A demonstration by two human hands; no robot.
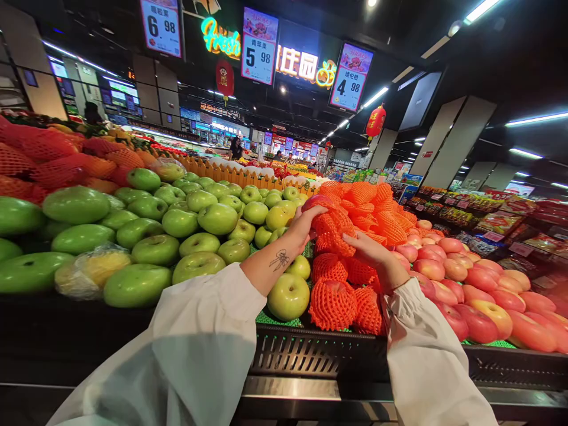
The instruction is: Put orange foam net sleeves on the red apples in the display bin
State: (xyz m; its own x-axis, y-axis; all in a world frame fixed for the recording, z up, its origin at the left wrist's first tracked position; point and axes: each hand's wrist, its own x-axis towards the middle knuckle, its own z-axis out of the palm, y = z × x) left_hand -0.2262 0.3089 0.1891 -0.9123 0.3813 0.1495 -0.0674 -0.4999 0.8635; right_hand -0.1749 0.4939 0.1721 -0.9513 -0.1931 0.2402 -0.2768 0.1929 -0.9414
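— Where is the round red apple in orange foam netting (332,223) held?
— Above orange-netted fruit (332,305), by curled fingers of left hand (303,223), netting pinched by right hand (369,248); probably firm, bruisable, best cupped below.

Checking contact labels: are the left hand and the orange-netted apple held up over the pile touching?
Touching. The head view shows the left hand curled over the upper side of the netted apple, with no gap between them.
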